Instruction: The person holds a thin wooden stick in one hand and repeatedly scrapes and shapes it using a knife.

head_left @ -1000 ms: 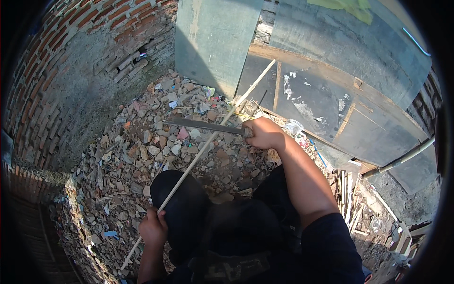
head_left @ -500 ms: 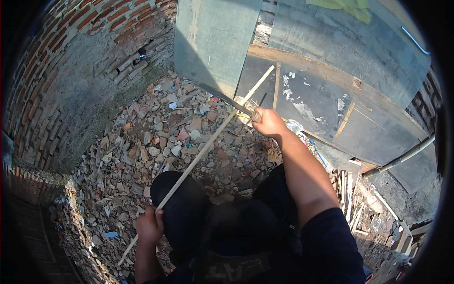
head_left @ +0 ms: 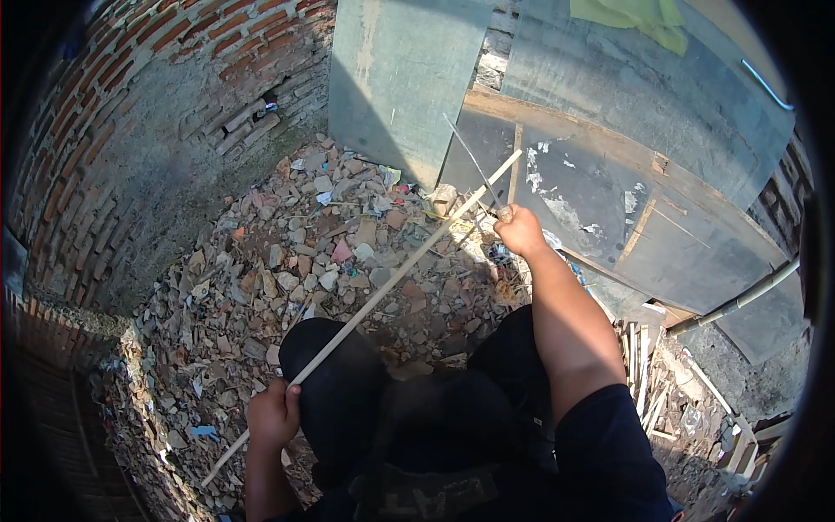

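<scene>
A long, pale wooden stick (head_left: 374, 304) slants from lower left to upper right, passing over my left knee. My left hand (head_left: 274, 415) is closed round it near its lower end, and a short length sticks out below the fist. At the other end, my right hand (head_left: 521, 230) grips the handle of a machete (head_left: 470, 151). Its thin-looking blade points up and away to the left and crosses the stick a little short of the far tip. Whether blade and stick touch, I cannot tell.
Broken brick and stone rubble (head_left: 330, 252) covers the ground ahead and left. A worn brick wall (head_left: 139, 157) curves along the left. Grey-green panels (head_left: 400, 78) stand at the back. Several cut sticks (head_left: 644, 365) lie to the right, below a slanting pole (head_left: 739, 296).
The machete has swung from pointing left to pointing up and away, its blade now seen nearly edge-on. My right hand has shifted slightly right. The stick's far end has dropped nearer.
</scene>
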Motion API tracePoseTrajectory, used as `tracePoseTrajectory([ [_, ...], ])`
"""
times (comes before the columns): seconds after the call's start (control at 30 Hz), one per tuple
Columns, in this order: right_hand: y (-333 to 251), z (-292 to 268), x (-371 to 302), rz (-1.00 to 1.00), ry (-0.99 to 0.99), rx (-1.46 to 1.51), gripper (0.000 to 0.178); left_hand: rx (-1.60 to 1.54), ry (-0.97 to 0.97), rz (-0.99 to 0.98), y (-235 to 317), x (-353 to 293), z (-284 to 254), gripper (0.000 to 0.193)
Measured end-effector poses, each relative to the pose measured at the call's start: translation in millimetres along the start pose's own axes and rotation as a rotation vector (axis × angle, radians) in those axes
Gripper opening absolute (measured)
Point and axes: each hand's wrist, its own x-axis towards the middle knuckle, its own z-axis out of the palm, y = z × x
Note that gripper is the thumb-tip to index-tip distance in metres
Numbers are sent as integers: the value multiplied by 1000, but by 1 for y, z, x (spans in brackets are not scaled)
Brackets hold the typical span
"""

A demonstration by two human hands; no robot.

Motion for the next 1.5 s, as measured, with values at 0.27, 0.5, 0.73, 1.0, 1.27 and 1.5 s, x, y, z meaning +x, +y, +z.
tracePoseTrajectory([
  [0.27,-58,-14,-29,-493,-260,-290,28,-84,11,-42,-2,-6,0,25],
  [0.5,0,0,-1,-43,-25,104,34,-85,-37,-37,6,3,-12,27],
  [0.73,-62,-4,-43,-564,-369,-139,30,-188,-30,15,10,1,-16,33],
  [1.0,-49,0,-26,-364,-415,-37,38,-53,-65,-42,13,2,-14,35],
  [1.27,-89,7,-62,-587,-561,-233,42,35,-34,-45,9,-6,-12,32],
  [1.5,-26,28,-23,-407,-424,-207,38,154,-45,3,15,4,-18,31],
])
